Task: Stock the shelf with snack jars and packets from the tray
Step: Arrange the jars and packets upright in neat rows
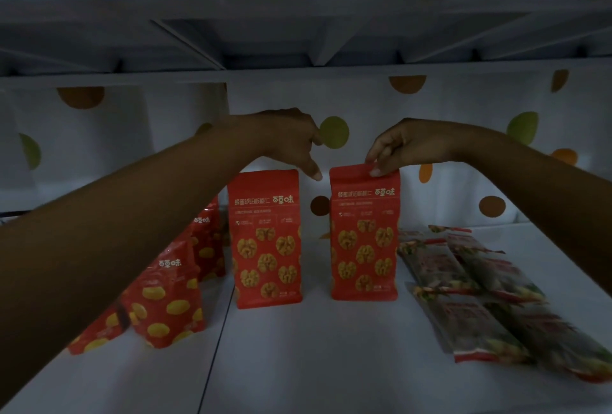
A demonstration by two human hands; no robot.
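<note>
Two walnut packets are standing upright and slightly apart on the shelf [298,347]: the left packet [266,241] and the right packet [364,238]. The right hand [407,145] is pinching the right packet's flat top seal. The left hand [284,135] is hovering at the left packet's top corner, fingers loose, holding nothing. Both are looking light, crinkly and tippy, so the stiff seal is probably the safest hold. Yellow-printed packets [169,301] are crowding the left, and clear packets [480,297] are lying flat on the right.

arms extended; left hand [288,142] loose (fingers down), right hand [405,148] pinches packet [364,234].
</note>
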